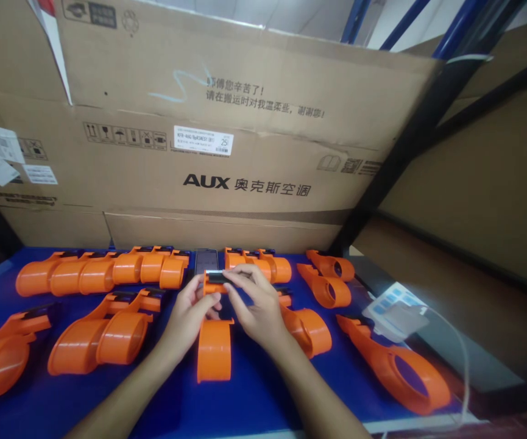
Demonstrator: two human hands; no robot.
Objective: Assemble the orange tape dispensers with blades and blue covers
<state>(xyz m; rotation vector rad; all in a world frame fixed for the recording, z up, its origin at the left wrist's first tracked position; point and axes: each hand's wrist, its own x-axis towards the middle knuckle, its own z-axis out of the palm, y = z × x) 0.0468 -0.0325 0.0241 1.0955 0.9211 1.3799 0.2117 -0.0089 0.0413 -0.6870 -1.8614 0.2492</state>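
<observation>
An orange tape dispenser point(214, 350) with a toothed edge and a black piece point(216, 278) at its top is between my two hands, near the middle of the view. My left hand point(195, 306) is closed round the left side of its upper part, the thumb across the front. From the right, my right hand point(256, 299) pinches the right end of the black piece with thumb and fingers. The round orange loop hangs below my hands, above the blue surface point(167, 402).
Several like orange dispensers point(80, 344) lie in rows left and right. A phone point(206, 261) lies behind my hands. Cardboard with print point(245, 152) stands at the back. A clear plastic box point(395, 312) and a pale cable point(466, 366) are at the right, beside a dark post point(382, 171).
</observation>
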